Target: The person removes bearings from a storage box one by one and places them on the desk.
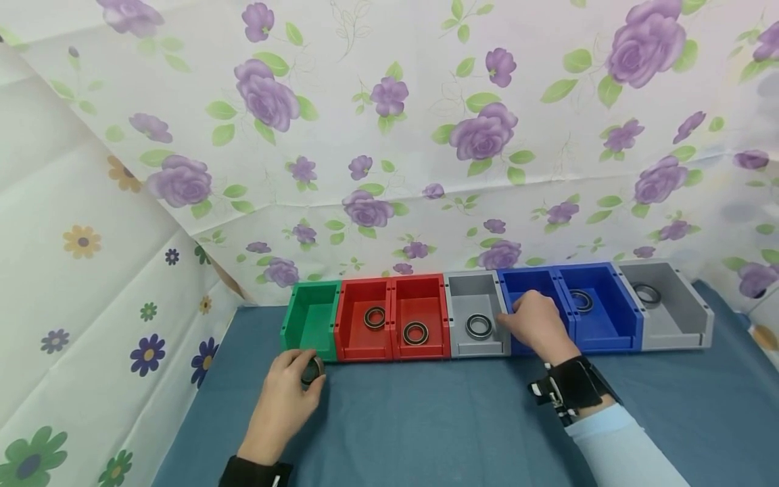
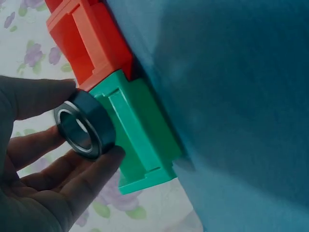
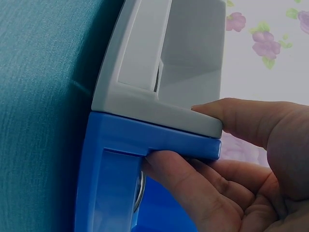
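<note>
Your left hand point(image 1: 282, 399) pinches a dark metal bearing ring point(image 2: 84, 128) between thumb and fingertips, just in front of the green bin point(image 1: 312, 319) at the left end of the row; in the left wrist view the ring stands on edge, close against that bin's front lip, and whether it touches the lip you cannot tell.

Your right hand point(image 1: 535, 325) is on the left blue bin point(image 3: 116, 159). The thumb lies on the wall top where this bin meets the left grey bin point(image 1: 477, 318), and the fingers curl over the front wall into the blue bin. Behind those fingers the right wrist view shows only a sliver of bright metal; what it is cannot be made out. The head view hides that bin's floor under your hand.

Seven bins stand side by side along the far edge of the blue cloth point(image 1: 426, 419): one green, two red, one grey, two blue, one grey. Five rings lie in them in plain sight: one in each red bin point(image 1: 365, 318), one in the left grey bin, one in the right blue bin point(image 1: 599, 308), one in the right grey bin point(image 1: 666, 308). The green bin's floor shows none.
</note>
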Demonstrator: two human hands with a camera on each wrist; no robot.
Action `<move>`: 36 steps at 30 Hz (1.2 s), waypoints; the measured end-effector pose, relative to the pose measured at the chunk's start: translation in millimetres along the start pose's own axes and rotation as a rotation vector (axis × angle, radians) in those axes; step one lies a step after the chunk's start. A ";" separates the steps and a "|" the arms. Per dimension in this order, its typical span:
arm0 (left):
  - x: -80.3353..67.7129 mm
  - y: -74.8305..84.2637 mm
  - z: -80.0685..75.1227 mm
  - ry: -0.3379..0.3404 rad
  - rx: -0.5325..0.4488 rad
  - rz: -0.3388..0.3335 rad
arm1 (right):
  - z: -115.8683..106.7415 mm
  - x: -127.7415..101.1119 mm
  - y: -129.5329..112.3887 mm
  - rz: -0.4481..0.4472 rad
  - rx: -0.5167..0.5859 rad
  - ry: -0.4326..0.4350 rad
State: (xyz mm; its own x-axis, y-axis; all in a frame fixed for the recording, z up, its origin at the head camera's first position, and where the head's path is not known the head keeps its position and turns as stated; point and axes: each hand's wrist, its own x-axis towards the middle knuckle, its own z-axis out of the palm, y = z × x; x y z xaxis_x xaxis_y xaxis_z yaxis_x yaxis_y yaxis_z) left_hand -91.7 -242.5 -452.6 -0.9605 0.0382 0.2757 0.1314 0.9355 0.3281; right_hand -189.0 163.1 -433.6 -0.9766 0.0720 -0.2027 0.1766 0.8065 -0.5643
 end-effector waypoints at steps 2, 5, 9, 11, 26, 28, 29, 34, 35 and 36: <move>-0.2 -1.7 2.9 -0.021 0.010 -0.002 | -0.4 0.0 0.1 0.002 0.001 -0.001; -0.4 -3.4 6.5 -0.049 0.023 -0.006 | -0.2 0.2 0.0 0.008 0.002 -0.005; 0.1 -5.8 10.9 -0.084 0.034 -0.026 | 0.7 0.4 0.7 0.009 0.001 -0.009; 0.8 -7.0 13.0 -0.103 0.036 -0.041 | 1.0 0.5 1.5 0.006 0.001 -0.006; 7.2 -8.0 20.9 -0.222 0.051 -0.122 | -2.2 -0.8 1.1 -0.017 0.012 0.008; 7.9 -7.5 20.9 -0.224 0.054 -0.124 | -2.4 -1.3 0.8 -0.025 0.015 0.012; 8.1 -7.3 20.8 -0.224 0.055 -0.125 | -2.4 -1.4 0.7 -0.025 0.016 0.013; 7.3 -6.3 20.1 -0.234 0.057 -0.137 | -2.6 -1.5 0.6 -0.030 0.020 0.006; 7.0 -6.0 20.1 -0.240 0.059 -0.141 | -2.6 -1.5 0.8 -0.029 0.019 0.006; 6.7 -5.8 20.2 -0.245 0.061 -0.145 | -2.7 -1.6 0.9 -0.029 0.019 0.004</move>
State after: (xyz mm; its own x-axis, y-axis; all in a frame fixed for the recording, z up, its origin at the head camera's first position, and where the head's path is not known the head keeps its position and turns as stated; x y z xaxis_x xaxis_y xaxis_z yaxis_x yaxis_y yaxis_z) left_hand -103.8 -240.6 -470.9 -0.9998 -0.0204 0.0015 -0.0190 0.9563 0.2916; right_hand -187.7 165.3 -431.6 -0.9817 0.0511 -0.1832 0.1507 0.7967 -0.5853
